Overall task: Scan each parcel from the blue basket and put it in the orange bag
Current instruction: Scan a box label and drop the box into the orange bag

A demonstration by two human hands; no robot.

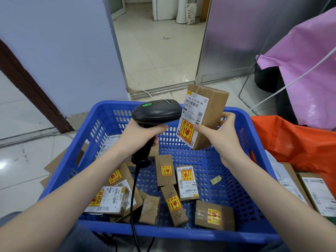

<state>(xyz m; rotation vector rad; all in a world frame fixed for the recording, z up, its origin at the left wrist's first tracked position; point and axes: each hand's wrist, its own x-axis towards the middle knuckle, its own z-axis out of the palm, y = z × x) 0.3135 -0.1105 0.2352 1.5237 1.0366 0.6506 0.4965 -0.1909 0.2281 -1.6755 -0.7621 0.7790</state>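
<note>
Above blue basket (258, 160), left hand (140, 137) gripping scanner (156, 110), right hand (220, 133) pinching parcel (209, 113)

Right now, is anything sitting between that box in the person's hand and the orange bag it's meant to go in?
Nothing visible does. The right hand holds the parcel up above the blue basket, and the orange bag lies just past the basket's right rim, with only open air between them.

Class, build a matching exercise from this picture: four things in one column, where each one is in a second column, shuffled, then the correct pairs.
Things
1. scanner
2. labelled parcel
3. orange bag
4. yellow paper scrap

Places
A. on the blue basket floor
B. in the left hand
C. right of the basket
D. in the right hand

Pairs: 1-B, 2-D, 3-C, 4-A
</note>
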